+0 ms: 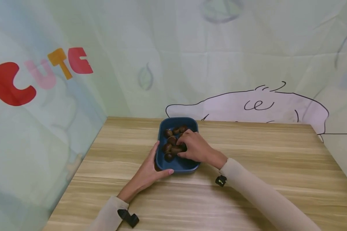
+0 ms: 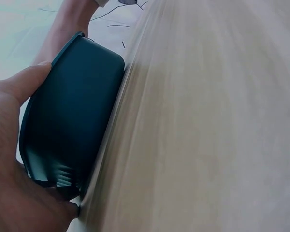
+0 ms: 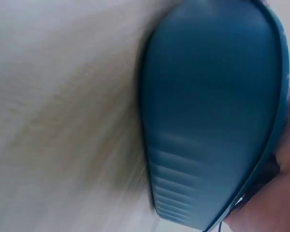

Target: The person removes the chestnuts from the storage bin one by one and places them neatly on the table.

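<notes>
A deep blue rectangular tub (image 1: 179,167) with rounded corners stands on the table and holds several brown mushrooms (image 1: 168,133). At its near left corner my left hand (image 1: 146,175) grips the tub, thumb along the front rim and fingers at the left side. The left wrist view shows that thumb at the rim and a fingertip low by the table. Reaching in over the right rim, my right hand (image 1: 197,147) pinches a brown mushroom (image 1: 176,149), its fingers partly covering it. In the right wrist view the tub's ribbed outer wall (image 3: 212,106) hides most of this hand.
The wooden table (image 1: 266,150) spreads out to both sides and in front of the tub. Close behind its far edge hangs a printed cloth backdrop (image 1: 167,64), which also runs along the left side. Each sleeve carries a small black wrist device (image 1: 128,218).
</notes>
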`<state>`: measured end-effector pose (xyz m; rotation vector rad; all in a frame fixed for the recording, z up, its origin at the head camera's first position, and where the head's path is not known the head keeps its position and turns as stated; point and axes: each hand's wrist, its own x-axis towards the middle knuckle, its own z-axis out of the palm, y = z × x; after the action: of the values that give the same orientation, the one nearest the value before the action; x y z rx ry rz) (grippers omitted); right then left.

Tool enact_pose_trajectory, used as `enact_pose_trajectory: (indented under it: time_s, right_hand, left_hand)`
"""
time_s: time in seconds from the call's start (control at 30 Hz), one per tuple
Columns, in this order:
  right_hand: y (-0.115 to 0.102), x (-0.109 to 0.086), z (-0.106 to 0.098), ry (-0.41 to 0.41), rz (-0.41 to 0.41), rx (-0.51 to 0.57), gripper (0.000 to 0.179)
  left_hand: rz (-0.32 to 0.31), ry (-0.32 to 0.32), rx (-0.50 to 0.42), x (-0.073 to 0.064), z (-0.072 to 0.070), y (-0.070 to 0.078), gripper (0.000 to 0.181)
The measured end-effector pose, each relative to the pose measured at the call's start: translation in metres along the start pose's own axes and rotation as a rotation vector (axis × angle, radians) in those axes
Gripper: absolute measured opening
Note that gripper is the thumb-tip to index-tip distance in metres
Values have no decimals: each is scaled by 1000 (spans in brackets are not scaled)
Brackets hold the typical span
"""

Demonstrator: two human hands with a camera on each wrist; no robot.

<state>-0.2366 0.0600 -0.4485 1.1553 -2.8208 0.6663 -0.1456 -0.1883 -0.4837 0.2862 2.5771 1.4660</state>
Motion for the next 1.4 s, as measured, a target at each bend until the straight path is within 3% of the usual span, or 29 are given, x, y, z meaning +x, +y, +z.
enact_pose_trajectory:
  time_s: [0.3,0.5,0.97,1.4]
  right_hand:
    - [2,-25,-8,104,-11,209,31]
    - [6,-46,-14,173,3,283,29]
    - [26,-84,-21,326,-7,296,31]
    - [51,-108,-24,352,100,301,32]
  left_hand:
    - [15,8,-5,0,0,-1,125]
    - [21,16,-6,0,1,-2,125]
    - [13,3,-7,0,-2,-2,127]
    - [15,-24,-43,1,-6,-6,126]
